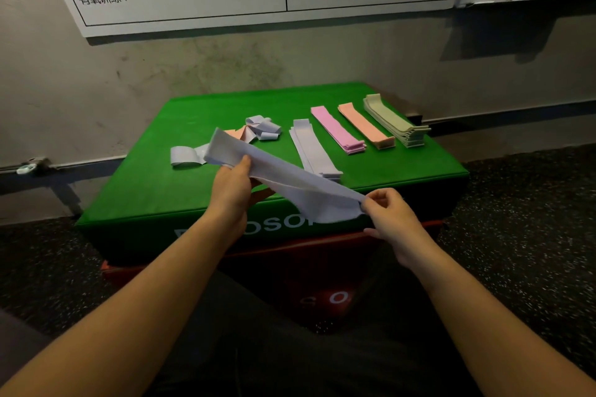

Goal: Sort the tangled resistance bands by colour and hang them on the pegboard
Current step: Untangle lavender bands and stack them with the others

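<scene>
You've got a flat pale lilac elastic band point(283, 177) stretched over the front of the green padded box point(154, 184). Your left hand point(230, 190) grips its far end, thumb on top; your right hand point(392, 219) pinches the near end. Behind sit sorted stacks: lilac point(311, 147), pink point(337, 130), peach point(366, 126), pale green point(395, 121), plus a leftover tangle point(258, 130).

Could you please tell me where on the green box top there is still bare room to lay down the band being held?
Bare patches on the green box top: the near-left corner in front of the curled lavender band, and the near-right corner in front of the pink stack, peach stack and green stack. The far strip is also bare. The middle is crowded: a tangled pile beside the lavender stack.
</scene>
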`<state>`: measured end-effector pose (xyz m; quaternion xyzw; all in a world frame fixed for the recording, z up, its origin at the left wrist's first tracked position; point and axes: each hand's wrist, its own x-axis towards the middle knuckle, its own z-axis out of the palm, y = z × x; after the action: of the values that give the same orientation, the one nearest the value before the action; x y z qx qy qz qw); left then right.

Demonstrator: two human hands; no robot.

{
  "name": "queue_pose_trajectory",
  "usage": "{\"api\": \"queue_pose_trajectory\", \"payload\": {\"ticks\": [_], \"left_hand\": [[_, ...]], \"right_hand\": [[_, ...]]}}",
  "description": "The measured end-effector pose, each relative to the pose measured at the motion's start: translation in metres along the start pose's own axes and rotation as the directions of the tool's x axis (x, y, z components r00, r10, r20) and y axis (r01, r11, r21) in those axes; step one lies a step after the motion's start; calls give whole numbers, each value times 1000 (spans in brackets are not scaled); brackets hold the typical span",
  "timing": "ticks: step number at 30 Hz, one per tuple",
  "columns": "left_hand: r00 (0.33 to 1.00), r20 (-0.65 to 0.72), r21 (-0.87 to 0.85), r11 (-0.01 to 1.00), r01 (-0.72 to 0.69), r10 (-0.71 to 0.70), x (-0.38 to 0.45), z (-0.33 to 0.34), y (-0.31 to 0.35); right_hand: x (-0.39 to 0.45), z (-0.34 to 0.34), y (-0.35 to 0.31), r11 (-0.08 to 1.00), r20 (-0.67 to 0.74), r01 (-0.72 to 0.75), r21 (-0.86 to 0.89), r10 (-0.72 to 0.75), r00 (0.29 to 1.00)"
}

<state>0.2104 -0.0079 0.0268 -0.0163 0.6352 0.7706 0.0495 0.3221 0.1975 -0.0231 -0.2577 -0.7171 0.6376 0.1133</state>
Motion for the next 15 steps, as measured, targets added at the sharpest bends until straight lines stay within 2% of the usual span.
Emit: {"api": "queue_pose_trajectory", "payload": {"ticks": [2,4,8,10,15], "left_hand": [[1000,-14,-26,1000,5,-5,3,-3,1],[1000,-25,-25,1000,10,-10,7,-7,1],[997,-37,-28,997,69,-70,12,-15,-2],[992,-26,-56,991,119,-120,14,-18,-3],[985,17,-165,971,174,-173,20,-20,1]], "right_hand": [[1,-3,1,992,45,-60,113,55,997],[-1,-3,0,939,165,-163,302,117,979],[-8,-4,-8,713,358,-302,633,76,931],[-12,-5,-11,653,434,-341,676,22,901],[-15,-1,-9,728,518,-335,598,-32,855]]}}
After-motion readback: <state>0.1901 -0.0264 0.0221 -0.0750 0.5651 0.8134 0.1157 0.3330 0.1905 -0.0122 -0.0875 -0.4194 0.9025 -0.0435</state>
